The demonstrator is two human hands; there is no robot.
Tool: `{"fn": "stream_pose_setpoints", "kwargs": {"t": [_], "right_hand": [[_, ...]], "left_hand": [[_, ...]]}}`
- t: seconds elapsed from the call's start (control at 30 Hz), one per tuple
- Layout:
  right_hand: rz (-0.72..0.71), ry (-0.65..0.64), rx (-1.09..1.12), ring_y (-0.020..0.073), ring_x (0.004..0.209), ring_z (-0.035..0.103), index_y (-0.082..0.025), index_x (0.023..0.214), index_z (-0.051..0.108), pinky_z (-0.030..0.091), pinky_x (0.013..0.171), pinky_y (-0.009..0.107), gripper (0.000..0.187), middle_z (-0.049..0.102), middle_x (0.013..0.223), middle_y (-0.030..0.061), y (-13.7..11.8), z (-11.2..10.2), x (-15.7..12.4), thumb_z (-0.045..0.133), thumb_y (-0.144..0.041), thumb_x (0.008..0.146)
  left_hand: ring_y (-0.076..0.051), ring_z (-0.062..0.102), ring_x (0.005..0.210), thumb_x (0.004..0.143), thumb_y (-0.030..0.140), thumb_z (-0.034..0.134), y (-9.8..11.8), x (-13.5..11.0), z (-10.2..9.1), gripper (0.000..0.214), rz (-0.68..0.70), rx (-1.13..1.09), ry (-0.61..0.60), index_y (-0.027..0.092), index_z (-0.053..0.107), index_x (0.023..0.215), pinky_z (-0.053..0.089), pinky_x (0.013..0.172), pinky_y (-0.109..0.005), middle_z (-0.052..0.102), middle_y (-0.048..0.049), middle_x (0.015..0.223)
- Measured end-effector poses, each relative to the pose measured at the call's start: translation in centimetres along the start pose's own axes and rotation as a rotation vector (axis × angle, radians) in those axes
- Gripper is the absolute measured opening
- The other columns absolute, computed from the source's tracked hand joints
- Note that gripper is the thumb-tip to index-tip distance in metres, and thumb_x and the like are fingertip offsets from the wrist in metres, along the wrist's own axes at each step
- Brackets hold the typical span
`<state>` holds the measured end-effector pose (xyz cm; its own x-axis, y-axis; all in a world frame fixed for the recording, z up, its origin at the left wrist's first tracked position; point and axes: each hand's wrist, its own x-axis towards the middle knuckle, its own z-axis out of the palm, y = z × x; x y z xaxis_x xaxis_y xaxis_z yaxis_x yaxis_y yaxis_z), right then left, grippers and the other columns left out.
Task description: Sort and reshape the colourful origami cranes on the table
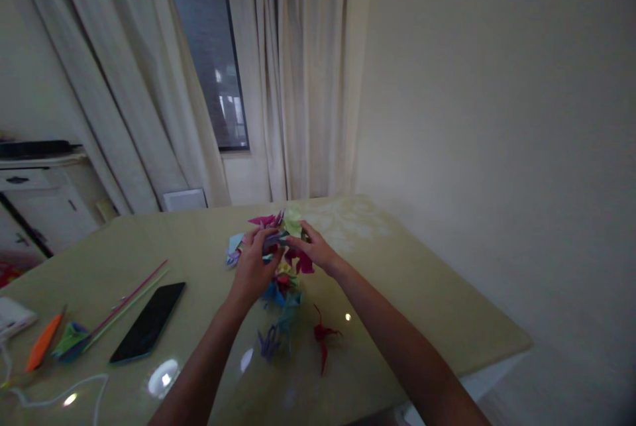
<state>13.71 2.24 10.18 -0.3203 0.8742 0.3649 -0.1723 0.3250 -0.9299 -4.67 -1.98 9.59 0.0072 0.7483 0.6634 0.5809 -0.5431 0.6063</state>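
My left hand [254, 267] and my right hand [314, 250] meet over a bunch of colourful folded paper pieces, fingers curled around it from both sides. Pink paper [265, 220] and pale green paper [293, 220] stick up above my fingers, and a dark pink piece [303, 262] hangs below my right hand. The parts between my fingers are mostly hidden. Blue origami cranes [275, 293] trail down from the bunch toward me. A purple origami crane [269, 342] lies at the near end. Apart from these, a red origami crane [322, 333] rests on the table to the right.
On the left of the table [407, 300] lie a black phone [149, 321], thin pink and green sticks [130, 299], green-blue folded paper [71, 341] and an orange pointed object [44, 340]. A white cable [64, 393] curves nearby. A wall [487, 148] borders the right side.
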Motion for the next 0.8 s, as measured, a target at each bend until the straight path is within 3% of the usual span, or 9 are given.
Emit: {"fn": "stream_pose_setpoints", "kwargs": {"t": [0.17,0.27,0.33,0.4,0.5,0.57,0.63,0.7,0.8], "right_hand": [[0.008,-0.054,-0.298,0.0221,0.099,0.065,-0.022,0.12,0.069,0.051,0.091,0.034,0.055,0.07,0.11,0.0025,-0.5,-3.9,-2.2,0.085,-0.054,0.079],[0.011,-0.059,-0.375,0.0228,0.103,0.066,-0.023,0.128,0.066,0.051,0.093,0.035,0.058,0.069,0.12,0.0042,0.3,-5.9,-4.0,0.083,-0.054,0.082],[-0.007,-0.054,-0.447,0.0238,0.105,0.066,-0.023,0.131,0.065,0.05,0.096,0.036,0.056,0.07,0.12,0.0045,0.7,-6.8,-4.8,0.081,-0.052,0.085],[-0.011,-0.038,-0.515,0.0244,0.103,0.067,-0.023,0.134,0.063,0.051,0.095,0.037,0.055,0.072,0.115,0.0045,1.1,-7.0,-5.3,0.078,-0.049,0.088],[-0.006,0.01,-0.577,0.0235,0.095,0.069,-0.023,0.137,0.063,0.051,0.09,0.036,0.05,0.074,0.105,0.0038,2.0,-6.8,-5.3,0.073,-0.042,0.092],[-0.014,0.051,-0.59,0.0229,0.093,0.069,-0.024,0.135,0.066,0.052,0.085,0.033,0.044,0.075,0.104,0.0042,2.9,-6.6,-5.5,0.069,-0.04,0.094],[-0.035,0.116,-0.58,0.0231,0.095,0.068,-0.023,0.129,0.069,0.052,0.08,0.031,0.039,0.074,0.109,0.0062,4.0,-6.9,-5.9,0.067,-0.041,0.094],[-0.033,0.193,-0.554,0.023,0.093,0.068,-0.021,0.122,0.072,0.052,0.076,0.031,0.038,0.074,0.112,0.0084,4.9,-7.7,-6.4,0.066,-0.045,0.093],[-0.007,0.296,-0.511,0.0221,0.086,0.067,-0.019,0.114,0.073,0.053,0.076,0.033,0.039,0.074,0.107,0.0091,5.8,-9.5,-6.8,0.063,-0.051,0.094]], "left_hand": [[-0.03,0.071,0.116,0.09,0.054,0.067,-1.9,-0.5,-3.2,0.052,-0.165,-0.207,-0.15,0.022,0.058,0.13,0.063,0.091,-0.047,0.07,-0.0138,0.129],[-0.033,0.071,0.114,0.09,0.058,0.064,-2.3,-2.4,-4.4,0.05,-0.14,-0.004,-0.102,0.02,0.065,0.123,0.06,0.096,-0.054,0.072,-0.0142,0.123],[-0.035,0.068,0.118,0.093,0.054,0.061,-0.7,-4.5,-4.1,0.042,-0.062,0.133,-0.071,0.022,0.069,0.12,0.055,0.103,-0.056,0.072,-0.0133,0.123],[-0.033,0.064,0.127,0.1,0.046,0.056,2.2,-7.0,-2.6,0.036,0.032,0.189,-0.149,0.026,0.068,0.127,0.052,0.109,-0.054,0.069,-0.0121,0.133],[-0.033,0.057,0.137,0.096,0.045,0.065,6.4,-10.9,1.4,0.053,0.334,0.172,-0.513,0.033,0.057,0.148,0.047,0.115,-0.051,0.062,-0.0104,0.149],[-0.034,0.052,0.143,0.091,0.051,0.072,7.4,-12.5,4.4,0.068,0.51,0.17,-0.668,0.036,0.05,0.153,0.04,0.121,-0.055,0.055,-0.0084,0.158],[-0.033,0.051,0.143,0.093,0.046,0.071,6.7,-12.8,7.0,0.06,0.585,0.215,-0.703,0.033,0.054,0.149,0.037,0.122,-0.055,0.055,-0.0084,0.159],[-0.031,0.058,0.135,0.098,0.032,0.065,4.8,-11.9,8.5,0.037,0.573,0.294,-0.695,0.028,0.064,0.134,0.038,0.119,-0.054,0.065,-0.0103,0.145],[-0.029,0.069,0.108,0.096,0.015,0.058,1.7,-9.6,8.7,0.019,0.464,0.402,-0.711,0.023,0.071,0.107,0.048,0.105,-0.049,0.074,-0.0108,0.111]]}}
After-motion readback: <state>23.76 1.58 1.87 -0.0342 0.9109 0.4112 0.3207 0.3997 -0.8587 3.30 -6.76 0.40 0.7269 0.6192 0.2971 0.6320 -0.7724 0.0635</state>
